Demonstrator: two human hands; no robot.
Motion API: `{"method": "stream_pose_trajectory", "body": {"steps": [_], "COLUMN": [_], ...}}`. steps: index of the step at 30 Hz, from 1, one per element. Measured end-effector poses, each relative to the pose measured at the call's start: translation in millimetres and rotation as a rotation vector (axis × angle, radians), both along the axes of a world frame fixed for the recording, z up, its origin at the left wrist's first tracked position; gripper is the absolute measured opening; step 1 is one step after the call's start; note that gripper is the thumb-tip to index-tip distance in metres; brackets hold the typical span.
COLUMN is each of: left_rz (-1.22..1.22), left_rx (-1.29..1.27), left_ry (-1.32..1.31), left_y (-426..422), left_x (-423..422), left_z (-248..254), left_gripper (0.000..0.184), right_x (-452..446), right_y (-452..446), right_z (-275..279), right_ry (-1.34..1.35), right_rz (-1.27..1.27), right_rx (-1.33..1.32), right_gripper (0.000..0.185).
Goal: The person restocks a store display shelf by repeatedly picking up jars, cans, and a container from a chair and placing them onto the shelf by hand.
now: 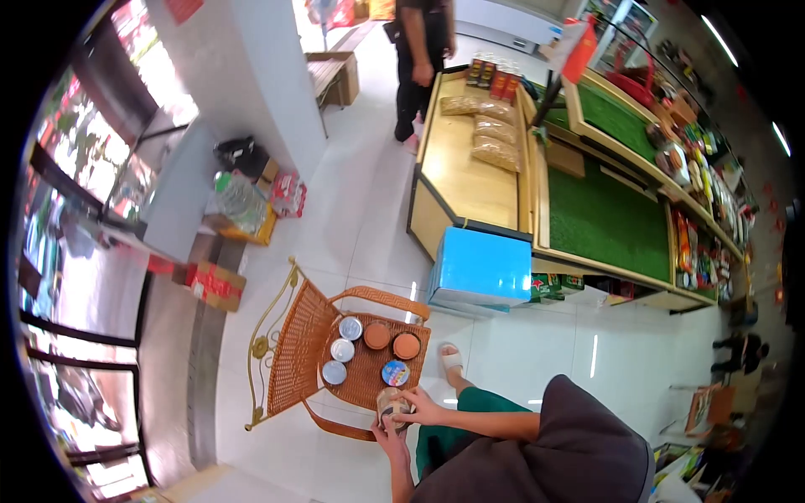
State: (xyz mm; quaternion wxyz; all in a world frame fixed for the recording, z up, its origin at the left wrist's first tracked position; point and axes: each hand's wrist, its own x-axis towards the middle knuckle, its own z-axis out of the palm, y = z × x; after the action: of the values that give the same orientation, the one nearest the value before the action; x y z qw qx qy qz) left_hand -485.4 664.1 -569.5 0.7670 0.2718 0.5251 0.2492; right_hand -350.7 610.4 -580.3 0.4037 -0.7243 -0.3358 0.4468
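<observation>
- Six round tubs [342, 350] are set on a chair [298, 356], low and left of the frame's middle.
- Below them, a jar [392, 402] is held in the left hand [392, 439] and right hand [425, 409].
- A box [482, 264] is placed above right, beside a table [453, 180].
- Bags [495, 148] are laid on that table.

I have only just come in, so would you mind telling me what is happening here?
Someone is holding a small container between their left hand and right hand, near the front of a wicker chair. Six more round containers are on its seat: three with silvery tops, two with orange-brown tops and one with a blue patterned top. Farther off, another person stands beside the wooden counter.
</observation>
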Motion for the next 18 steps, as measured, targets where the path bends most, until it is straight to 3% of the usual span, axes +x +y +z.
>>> {"method": "stream_pose_trajectory", "body": {"steps": [2, 4, 6, 9, 11, 14, 15, 18], "left_rz": [-0.056, -0.314, -0.364, -0.638, -0.825, -0.967, -1.080, -1.089], "left_rx": [0.046, 0.267, 0.342, 0.454, 0.671, 0.797, 0.982, 0.868], "left_ry": [0.003, 0.087, -0.036, -0.001, 0.079, -0.060, -0.023, -0.250], "left_y": [2, -1, -10, -28, -53, -102, -112, -164], "left_x": [23, 52, 78, 114, 140, 175, 185, 217], "left_z": [29, 57, 51, 55, 69, 63, 52, 44], "left_gripper": [0.048, 0.043, 0.041, 0.044, 0.054, 0.058, 0.063, 0.065], "right_x": [12, 31, 49, 83, 97, 115, 120, 125], "right_y": [-10, -24, -45, -92, -132, -194, -215, -267], "right_z": [30, 60, 62, 106, 105, 108, 110, 108], "right_ry": [0.003, 0.654, 0.607, 0.603, 0.630, 0.691, 0.695, 0.721], "right_rz": [-0.119, -0.332, -0.386, -0.572, -0.676, -0.799, -0.864, -1.005], "right_rx": [0.126, 0.324, 0.407, 0.443, 0.462, 0.503, 0.521, 0.598], "right_gripper": [0.061, 0.060, 0.058, 0.057, 0.057, 0.055, 0.053, 0.051]}}
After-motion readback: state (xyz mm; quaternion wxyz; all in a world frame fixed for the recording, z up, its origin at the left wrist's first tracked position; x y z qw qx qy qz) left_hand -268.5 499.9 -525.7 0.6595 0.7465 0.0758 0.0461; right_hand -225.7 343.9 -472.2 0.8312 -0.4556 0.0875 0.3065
